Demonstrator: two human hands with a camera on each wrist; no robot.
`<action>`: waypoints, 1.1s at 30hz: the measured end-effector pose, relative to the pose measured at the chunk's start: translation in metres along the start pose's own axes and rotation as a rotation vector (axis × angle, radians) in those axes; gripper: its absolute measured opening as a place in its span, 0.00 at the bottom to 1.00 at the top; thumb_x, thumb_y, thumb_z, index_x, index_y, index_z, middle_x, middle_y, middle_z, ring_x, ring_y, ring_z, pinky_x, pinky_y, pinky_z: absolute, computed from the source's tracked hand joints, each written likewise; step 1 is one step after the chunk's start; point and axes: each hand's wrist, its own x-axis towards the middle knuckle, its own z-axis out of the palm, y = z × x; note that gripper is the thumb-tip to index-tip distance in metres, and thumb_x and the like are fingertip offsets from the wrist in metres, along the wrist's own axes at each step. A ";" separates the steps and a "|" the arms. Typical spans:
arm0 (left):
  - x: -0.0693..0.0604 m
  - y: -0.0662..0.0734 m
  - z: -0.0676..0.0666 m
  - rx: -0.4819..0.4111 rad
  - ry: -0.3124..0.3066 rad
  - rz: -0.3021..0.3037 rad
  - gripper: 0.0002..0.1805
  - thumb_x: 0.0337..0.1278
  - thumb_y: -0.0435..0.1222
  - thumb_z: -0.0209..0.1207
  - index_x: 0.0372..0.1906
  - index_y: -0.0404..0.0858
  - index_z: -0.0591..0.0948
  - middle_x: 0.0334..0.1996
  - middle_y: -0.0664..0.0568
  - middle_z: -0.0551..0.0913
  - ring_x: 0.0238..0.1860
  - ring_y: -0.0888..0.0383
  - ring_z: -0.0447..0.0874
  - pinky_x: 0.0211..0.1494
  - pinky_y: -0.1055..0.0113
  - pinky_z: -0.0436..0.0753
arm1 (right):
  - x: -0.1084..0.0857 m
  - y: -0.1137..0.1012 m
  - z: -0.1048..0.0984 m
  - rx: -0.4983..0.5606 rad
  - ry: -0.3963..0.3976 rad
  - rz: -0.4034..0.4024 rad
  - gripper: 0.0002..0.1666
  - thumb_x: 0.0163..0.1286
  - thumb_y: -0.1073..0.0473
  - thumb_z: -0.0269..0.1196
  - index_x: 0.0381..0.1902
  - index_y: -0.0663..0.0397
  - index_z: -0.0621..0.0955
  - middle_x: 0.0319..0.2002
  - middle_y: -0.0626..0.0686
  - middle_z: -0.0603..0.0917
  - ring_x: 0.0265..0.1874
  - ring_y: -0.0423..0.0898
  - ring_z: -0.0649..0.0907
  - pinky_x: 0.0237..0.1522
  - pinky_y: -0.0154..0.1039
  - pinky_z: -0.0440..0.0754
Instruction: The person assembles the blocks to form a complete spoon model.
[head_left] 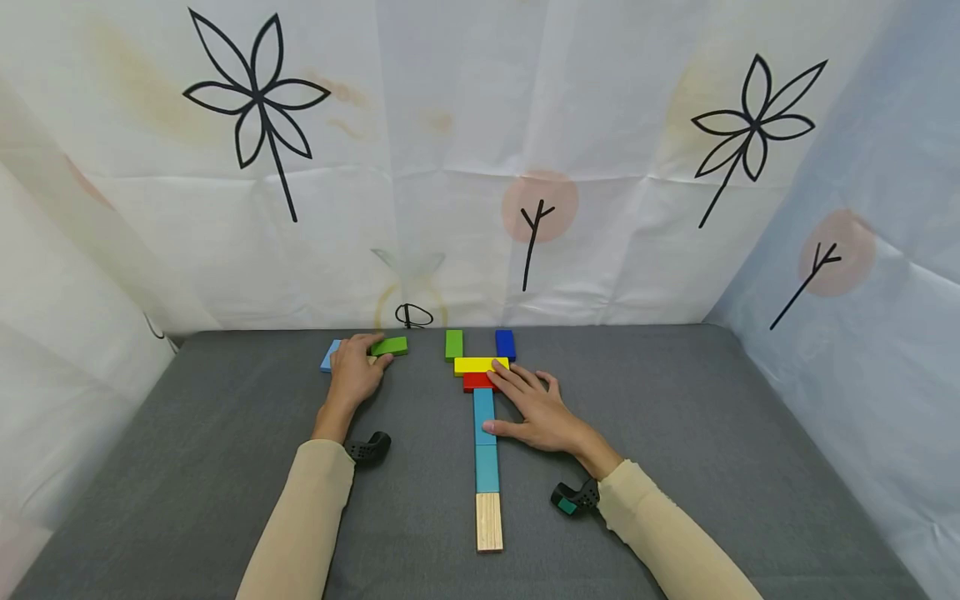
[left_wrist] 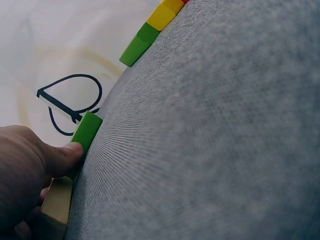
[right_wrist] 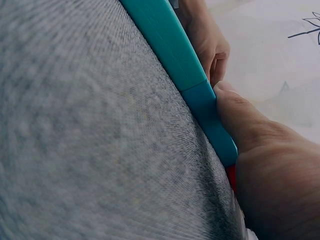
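At the far left my left hand (head_left: 355, 372) pinches the near end of a green block (head_left: 393, 346) between thumb and fingers. A natural wood block (left_wrist: 57, 202) lies under the same hand, mostly hidden in the head view. Beside its outer edge a light blue block (head_left: 327, 357) shows partly. My right hand (head_left: 546, 419) rests with spread fingers over a row of blocks. Its fingertips touch the yellow block (head_left: 474, 366) and the red block (head_left: 472, 382), and its thumb lies on the upper teal block (head_left: 483, 407).
Below stand a second teal block (head_left: 487, 468) and a wood block (head_left: 489, 522) in line. Above the yellow one are another green block (head_left: 453, 345) and a dark blue block (head_left: 506, 343). A printed white curtain (head_left: 465, 125) hangs behind the grey table (head_left: 675, 400).
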 end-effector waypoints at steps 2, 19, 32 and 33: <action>0.000 -0.001 0.000 0.000 -0.002 0.003 0.22 0.67 0.33 0.64 0.63 0.29 0.80 0.61 0.32 0.77 0.59 0.34 0.71 0.64 0.38 0.61 | 0.000 0.000 0.000 0.004 0.002 0.000 0.49 0.74 0.36 0.59 0.81 0.53 0.57 0.82 0.53 0.51 0.79 0.56 0.53 0.70 0.67 0.44; 0.001 0.023 -0.005 -0.220 0.023 0.070 0.21 0.64 0.32 0.68 0.60 0.30 0.82 0.57 0.34 0.81 0.54 0.38 0.78 0.58 0.44 0.76 | 0.000 0.000 0.001 -0.004 -0.010 0.010 0.49 0.74 0.36 0.60 0.81 0.52 0.56 0.82 0.52 0.50 0.79 0.55 0.52 0.70 0.66 0.44; 0.013 0.078 0.034 -0.254 -0.135 0.108 0.20 0.63 0.32 0.68 0.59 0.33 0.84 0.56 0.38 0.81 0.53 0.41 0.79 0.52 0.47 0.80 | 0.001 0.001 0.000 -0.003 -0.013 0.021 0.49 0.74 0.35 0.59 0.82 0.51 0.56 0.82 0.51 0.50 0.79 0.55 0.51 0.70 0.66 0.43; 0.015 0.081 0.038 -0.251 -0.150 0.107 0.20 0.63 0.33 0.68 0.59 0.34 0.84 0.56 0.39 0.81 0.53 0.41 0.79 0.52 0.47 0.81 | 0.001 0.001 0.000 0.000 -0.011 0.020 0.49 0.74 0.35 0.59 0.82 0.51 0.56 0.82 0.51 0.50 0.79 0.55 0.51 0.70 0.66 0.43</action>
